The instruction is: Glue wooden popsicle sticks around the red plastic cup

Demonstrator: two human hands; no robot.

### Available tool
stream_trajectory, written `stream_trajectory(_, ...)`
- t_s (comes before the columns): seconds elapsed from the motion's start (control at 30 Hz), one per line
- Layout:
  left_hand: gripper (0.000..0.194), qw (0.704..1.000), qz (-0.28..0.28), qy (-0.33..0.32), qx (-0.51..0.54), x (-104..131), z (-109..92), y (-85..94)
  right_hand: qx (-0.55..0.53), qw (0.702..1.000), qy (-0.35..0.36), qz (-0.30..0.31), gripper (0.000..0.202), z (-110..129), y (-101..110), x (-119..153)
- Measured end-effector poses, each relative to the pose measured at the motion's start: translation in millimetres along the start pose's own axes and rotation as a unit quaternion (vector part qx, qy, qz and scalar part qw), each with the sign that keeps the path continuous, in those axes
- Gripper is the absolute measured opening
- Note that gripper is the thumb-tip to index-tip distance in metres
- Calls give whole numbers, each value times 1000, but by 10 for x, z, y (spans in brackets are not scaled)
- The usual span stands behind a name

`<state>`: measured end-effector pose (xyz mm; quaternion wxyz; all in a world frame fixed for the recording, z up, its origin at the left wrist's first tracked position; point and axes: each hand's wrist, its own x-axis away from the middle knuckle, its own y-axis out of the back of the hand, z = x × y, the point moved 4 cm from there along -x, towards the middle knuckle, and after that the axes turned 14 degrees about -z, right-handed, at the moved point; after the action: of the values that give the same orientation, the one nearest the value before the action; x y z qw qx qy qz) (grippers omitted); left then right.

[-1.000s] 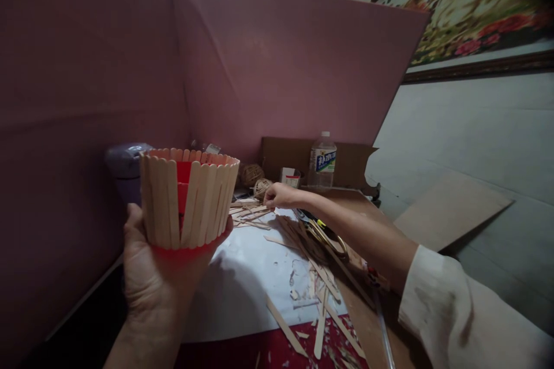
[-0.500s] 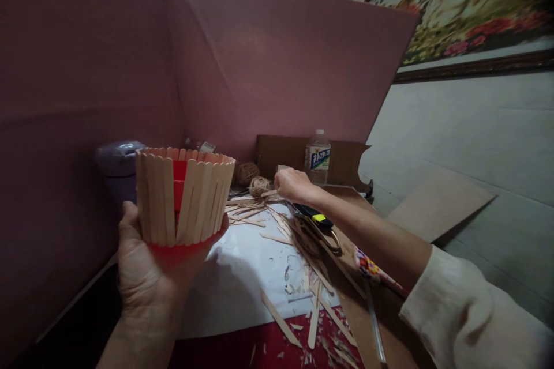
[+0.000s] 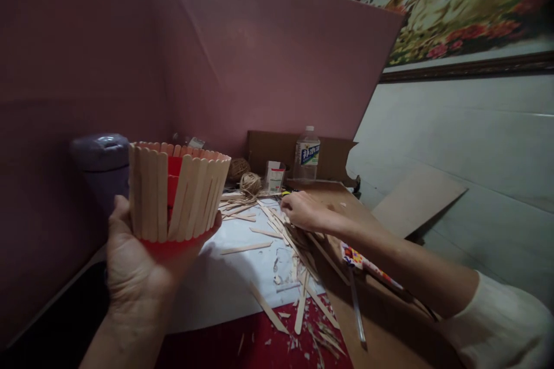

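A red cup ringed with upright wooden sticks rests in my left hand, whose thumb and fingers wrap its lower part. A gap between the sticks shows the red wall on the near side. My right hand is over the pile of loose wooden sticks at the cardboard's edge. Its fingers are curled downward, and what they hold, if anything, is hidden. Just beyond this hand, a bit of a black and yellow tool shows.
Behind stand a plastic bottle, a clear cup and balls of twine. A purple container is at the left. A glue gun lies on the cardboard at the right. Scraps litter the red cloth.
My right hand has moved down and nearer, from beside the twine to the stick pile. Another stick now lies on the white sheet. The view has shifted slightly; my left hand still holds the cup.
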<state>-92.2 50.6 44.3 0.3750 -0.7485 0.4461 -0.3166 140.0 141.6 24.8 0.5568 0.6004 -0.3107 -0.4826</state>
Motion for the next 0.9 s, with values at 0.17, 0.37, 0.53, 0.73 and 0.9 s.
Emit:
stream_trajectory(0.17,45,1000,-9,14,-2,-19,26,6,-15,1000,17,-1,13,-58,-40,150)
stream_trajectory(0.37,45,1000,8,4,-18,1,28,-23,-27,999,15,-19,24,-117,34,147)
stream_trajectory(0.53,44,1000,4,3,-27,5,41,-25,26,1000,1,0,21,-165,53,283)
stream_trajectory(0.73,42,1000,2,16,-23,-21,51,-2,93,995,-21,36,17,-65,-6,431)
stream_trajectory(0.9,41,1000,6,23,-20,-28,54,-1,121,990,-51,55,19,39,239,444)
